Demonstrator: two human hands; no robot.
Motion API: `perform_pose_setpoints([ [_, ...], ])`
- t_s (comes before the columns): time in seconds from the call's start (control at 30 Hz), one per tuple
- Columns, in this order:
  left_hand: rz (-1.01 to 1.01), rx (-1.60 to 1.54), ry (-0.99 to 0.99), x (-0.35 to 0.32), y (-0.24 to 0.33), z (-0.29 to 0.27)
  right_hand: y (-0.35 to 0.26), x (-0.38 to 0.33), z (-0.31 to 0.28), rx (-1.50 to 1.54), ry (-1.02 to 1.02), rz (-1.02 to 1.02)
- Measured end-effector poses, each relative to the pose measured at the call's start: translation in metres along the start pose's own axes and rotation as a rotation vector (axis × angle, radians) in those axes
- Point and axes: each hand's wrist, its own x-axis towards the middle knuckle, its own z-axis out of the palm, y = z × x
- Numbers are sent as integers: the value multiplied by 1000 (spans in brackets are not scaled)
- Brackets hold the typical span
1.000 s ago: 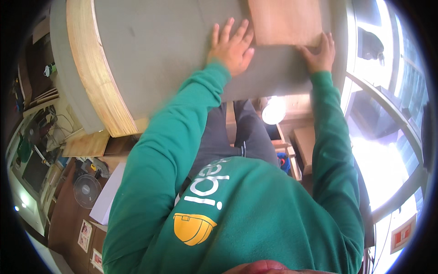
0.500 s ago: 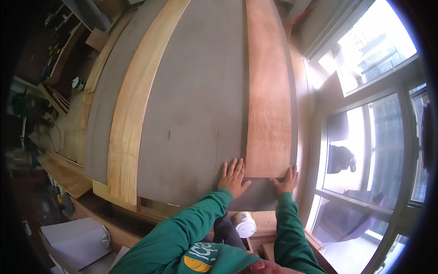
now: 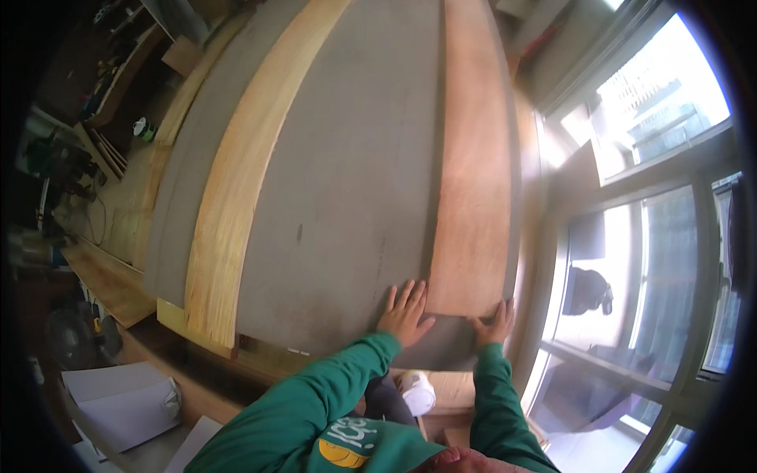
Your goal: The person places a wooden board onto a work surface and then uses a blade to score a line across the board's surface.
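A long reddish wood panel (image 3: 475, 158) lies lengthwise on the large grey board (image 3: 339, 197), near its right edge. My left hand (image 3: 405, 314) is flat on the grey board with fingers spread, its fingertips beside the panel's near left corner. At the near right corner, my right hand (image 3: 495, 324) touches the panel's end, thumb and fingers apart. Neither hand grips anything. Farther left on the same board, a pale yellowish wood strip (image 3: 229, 205) runs lengthwise, its near end reaching past the board's edge.
A white bucket (image 3: 416, 392) stands below the board's near edge. To the right are bright windows (image 3: 670, 229). On the left are a dark fan (image 3: 77, 335), a white box (image 3: 122, 402), a loose plywood piece (image 3: 110, 284) and a small green-and-white tub (image 3: 143, 128).
The whole view has shifted slightly and tilted. Both hands stay at the panel's near end, with nothing taken hold of.
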Motion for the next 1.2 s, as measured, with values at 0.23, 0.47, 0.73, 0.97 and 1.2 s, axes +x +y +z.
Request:
perform_pose_setpoints([
  [0.23, -63, -44, -50, -10, -10, 23, 13, -3, 27, 22, 2, -81],
  [0.47, -28, -46, -29, 3, -1, 25, 19, 9, 14, 40, 38, -58],
  [0.73, -22, 0, -31, -6, -11, 31, 2, 3, 16, 65, -11, 16],
  [0.97, -14, -4, -21, -8, -12, 35, 5, 3, 16, 76, -29, 35],
  [1.2, -17, -1, -19, -5, -13, 35, 0, 5, 13, 64, -56, 81],
])
